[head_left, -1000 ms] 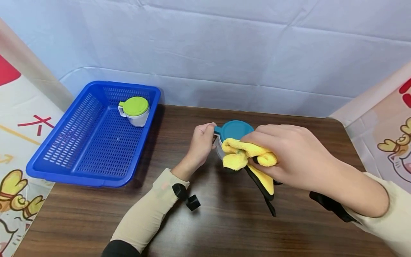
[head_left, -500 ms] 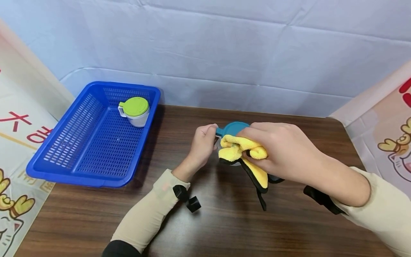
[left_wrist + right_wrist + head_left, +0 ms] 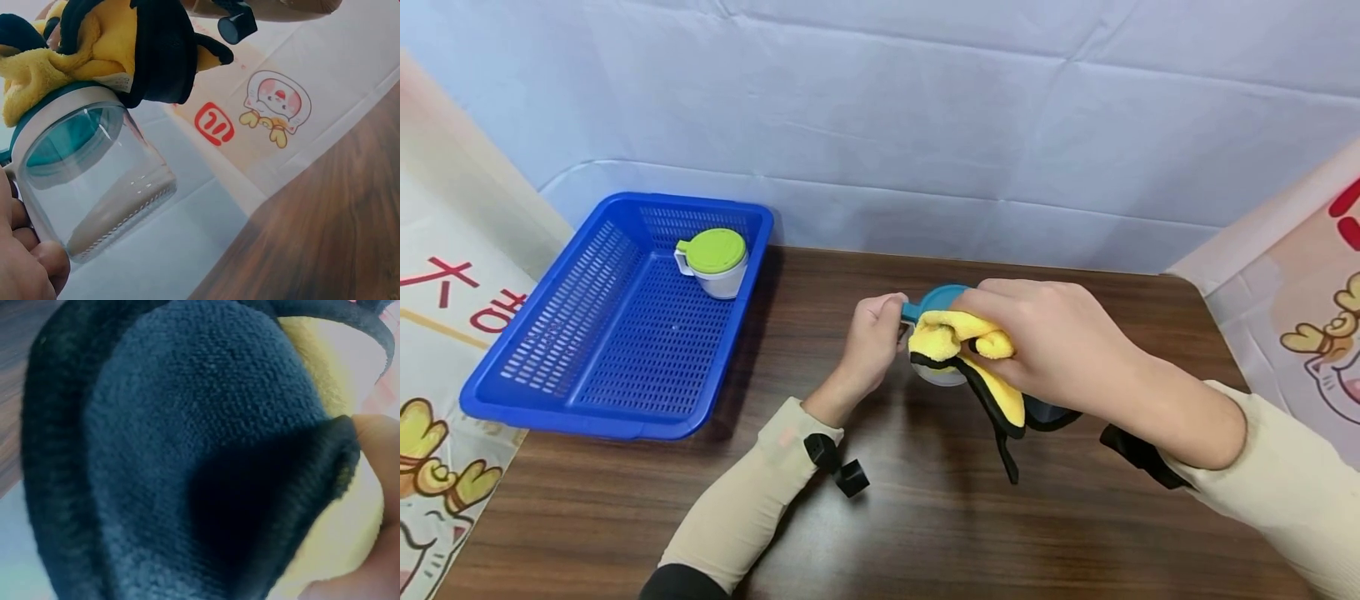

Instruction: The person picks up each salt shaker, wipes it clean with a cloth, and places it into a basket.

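A clear glass seasoning jar (image 3: 119,169) with a teal lid (image 3: 940,297) and a white collar appears tilted in the left wrist view. My left hand (image 3: 871,342) grips it by the handle, thumb on top near the lid's tab. Bunched in my right hand (image 3: 1048,337) is a yellow cloth (image 3: 936,336) with black edging and a dark grey reverse side (image 3: 206,394). The cloth lies against the lid and the upper side of the jar, covering part of both. Some of the right fingers are hidden by the cloth.
On the left of the wooden table (image 3: 985,525) stands a blue perforated basket (image 3: 625,427). Inside it, at the far right corner, sits a jar with a lime-green lid (image 3: 717,252). A pale sheet (image 3: 880,125) hangs behind the table.
My right hand and the cloth have shifted left and slightly away from me across the lid, covering more of it. My left hand keeps its grip on the handle, almost unmoved.
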The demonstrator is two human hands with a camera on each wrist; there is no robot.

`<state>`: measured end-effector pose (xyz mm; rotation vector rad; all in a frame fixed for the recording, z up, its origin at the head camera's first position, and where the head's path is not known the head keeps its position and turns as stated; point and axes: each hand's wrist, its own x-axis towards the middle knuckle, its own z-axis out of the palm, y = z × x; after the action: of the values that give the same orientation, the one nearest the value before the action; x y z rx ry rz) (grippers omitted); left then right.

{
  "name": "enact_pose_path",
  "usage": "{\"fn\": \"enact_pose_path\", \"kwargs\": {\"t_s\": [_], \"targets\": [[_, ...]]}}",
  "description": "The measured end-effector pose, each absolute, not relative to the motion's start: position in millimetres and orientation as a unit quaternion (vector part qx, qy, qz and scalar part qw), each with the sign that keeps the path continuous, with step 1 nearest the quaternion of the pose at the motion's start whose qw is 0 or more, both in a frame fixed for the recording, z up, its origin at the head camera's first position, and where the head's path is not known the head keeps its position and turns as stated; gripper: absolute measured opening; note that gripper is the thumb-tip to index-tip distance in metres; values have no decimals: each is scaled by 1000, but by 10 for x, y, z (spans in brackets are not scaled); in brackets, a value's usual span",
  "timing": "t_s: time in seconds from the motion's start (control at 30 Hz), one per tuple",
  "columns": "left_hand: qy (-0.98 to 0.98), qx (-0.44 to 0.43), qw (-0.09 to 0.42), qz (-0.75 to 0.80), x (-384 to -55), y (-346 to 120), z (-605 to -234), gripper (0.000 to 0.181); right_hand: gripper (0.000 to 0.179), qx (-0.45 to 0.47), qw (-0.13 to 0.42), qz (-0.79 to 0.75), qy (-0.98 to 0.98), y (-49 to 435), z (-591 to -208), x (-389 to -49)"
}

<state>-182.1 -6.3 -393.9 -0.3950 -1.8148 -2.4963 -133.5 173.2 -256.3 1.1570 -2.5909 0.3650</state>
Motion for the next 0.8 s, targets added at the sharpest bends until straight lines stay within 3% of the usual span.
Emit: {"fn": "enact_pose_path", "kwargs": {"t_s": [0.8], "targets": [[-611,-143,32,-778,-1821,-62,-3951,36,23,334,131,104,-928,1791,-2571,-1482]]}}
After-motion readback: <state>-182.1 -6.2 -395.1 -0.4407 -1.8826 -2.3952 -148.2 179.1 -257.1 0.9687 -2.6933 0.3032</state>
